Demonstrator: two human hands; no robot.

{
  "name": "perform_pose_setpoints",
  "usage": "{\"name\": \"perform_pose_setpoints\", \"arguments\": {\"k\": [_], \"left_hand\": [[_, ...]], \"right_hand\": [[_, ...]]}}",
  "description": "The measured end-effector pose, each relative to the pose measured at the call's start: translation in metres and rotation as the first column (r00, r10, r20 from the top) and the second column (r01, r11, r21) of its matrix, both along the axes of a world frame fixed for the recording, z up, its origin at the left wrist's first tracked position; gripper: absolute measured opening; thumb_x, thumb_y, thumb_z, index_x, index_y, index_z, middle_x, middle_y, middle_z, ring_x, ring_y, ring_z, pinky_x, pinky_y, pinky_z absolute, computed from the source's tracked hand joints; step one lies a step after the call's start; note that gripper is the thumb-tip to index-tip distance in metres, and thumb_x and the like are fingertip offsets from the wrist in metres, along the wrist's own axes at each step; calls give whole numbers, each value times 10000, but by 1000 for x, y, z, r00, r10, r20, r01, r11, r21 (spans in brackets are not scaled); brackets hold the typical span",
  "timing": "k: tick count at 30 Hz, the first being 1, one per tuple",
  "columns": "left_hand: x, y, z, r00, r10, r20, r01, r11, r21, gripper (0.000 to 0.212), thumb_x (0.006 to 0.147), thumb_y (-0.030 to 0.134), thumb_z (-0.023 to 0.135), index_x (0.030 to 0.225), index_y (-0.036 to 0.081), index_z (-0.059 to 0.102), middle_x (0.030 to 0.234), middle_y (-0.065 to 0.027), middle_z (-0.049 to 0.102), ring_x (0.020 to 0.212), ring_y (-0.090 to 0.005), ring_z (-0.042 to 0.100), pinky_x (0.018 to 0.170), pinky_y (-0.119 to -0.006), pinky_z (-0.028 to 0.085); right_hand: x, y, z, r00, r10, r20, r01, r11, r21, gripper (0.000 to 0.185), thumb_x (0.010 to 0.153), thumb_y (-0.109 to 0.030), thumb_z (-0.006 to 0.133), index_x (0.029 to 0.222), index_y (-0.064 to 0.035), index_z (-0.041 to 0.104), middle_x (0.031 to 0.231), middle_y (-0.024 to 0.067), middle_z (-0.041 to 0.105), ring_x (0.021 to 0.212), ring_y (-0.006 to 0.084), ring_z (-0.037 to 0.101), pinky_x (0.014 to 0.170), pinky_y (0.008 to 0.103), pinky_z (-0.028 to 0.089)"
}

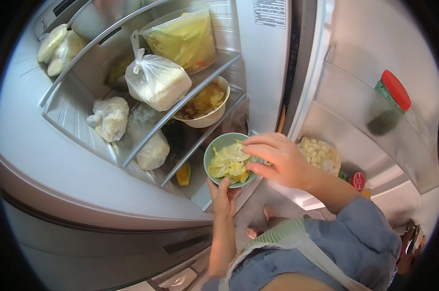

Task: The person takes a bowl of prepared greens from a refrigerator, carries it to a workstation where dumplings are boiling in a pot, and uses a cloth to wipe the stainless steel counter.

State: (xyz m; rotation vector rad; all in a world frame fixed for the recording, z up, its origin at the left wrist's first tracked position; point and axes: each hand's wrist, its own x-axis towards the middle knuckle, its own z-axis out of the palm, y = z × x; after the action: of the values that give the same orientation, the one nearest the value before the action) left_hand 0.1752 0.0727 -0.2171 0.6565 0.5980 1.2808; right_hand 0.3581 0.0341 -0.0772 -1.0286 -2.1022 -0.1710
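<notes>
My left hand (224, 200) holds a pale green bowl (209, 149) from below, its thumb against the near rim. Leafy yellow-green vegetable pieces, seemingly cabbage (228, 163), lie in the bowl. Over the bowl's right side reaches my right hand (274, 158), fingers spread and bent, the tips at the leaves; whether they pinch a piece cannot be told. The bowl is just in front of the open refrigerator's shelves. Behind it, a white bowl of food in brown liquid (205, 102) stands on a shelf, below a knotted plastic bag with a white block (161, 83).
A clear tub of yellow-green vegetables (183, 40) stands on the upper shelf. Bagged food (112, 118) lies at the left, a cut yellow-green piece (183, 174) lower down. The open door at right holds a red-lidded jar (395, 91) and a bag of pale cloves (319, 152).
</notes>
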Motion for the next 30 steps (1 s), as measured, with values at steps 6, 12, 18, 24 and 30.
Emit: {"name": "perform_pose_setpoints", "arguments": {"k": [6,12,18,24,30], "left_hand": [[-1,-33,-18,1000,-10,-5,9,1000,-19,638,864,162,631,1404,108,296,1286,-120,520,1010,-230,650,687,-311,611],[-2,-75,-27,996,24,-91,-30,998,-56,679,849,219,650,1432,126,313,1339,-107,507,1127,-246,609,797,-354,614],[5,-144,-33,991,127,-42,-128,991,-23,666,867,173,639,1436,112,297,1320,-104,510,1056,-225,629,754,-332,595],[10,-227,-15,984,176,-38,-177,983,-45,648,873,173,622,1433,118,301,1309,-108,511,1062,-229,626,755,-332,595],[-22,-302,-29,955,292,-55,-295,953,-73,620,875,164,612,1418,109,317,1286,-108,522,1031,-223,631,730,-326,593]], "right_hand": [[12,-83,-33,963,4,-270,-28,996,-86,234,794,9,700,1023,-36,682,988,85,656,776,206,621,652,296,492],[73,-155,-135,697,-379,-608,-84,800,-594,189,853,-32,657,1040,-13,677,1064,53,642,776,108,594,702,265,499],[161,-278,-356,764,-579,-286,-232,167,-958,269,869,-224,680,1065,-39,690,791,28,659,736,118,617,620,281,492],[378,-448,-568,-655,-730,-193,-63,308,-949,87,912,-195,543,923,-113,572,812,52,543,618,192,527,609,361,506],[487,-335,-443,-232,-338,-912,46,933,-357,597,948,-481,517,1381,-74,460,1335,108,537,1176,271,548,992,420,461]]}}
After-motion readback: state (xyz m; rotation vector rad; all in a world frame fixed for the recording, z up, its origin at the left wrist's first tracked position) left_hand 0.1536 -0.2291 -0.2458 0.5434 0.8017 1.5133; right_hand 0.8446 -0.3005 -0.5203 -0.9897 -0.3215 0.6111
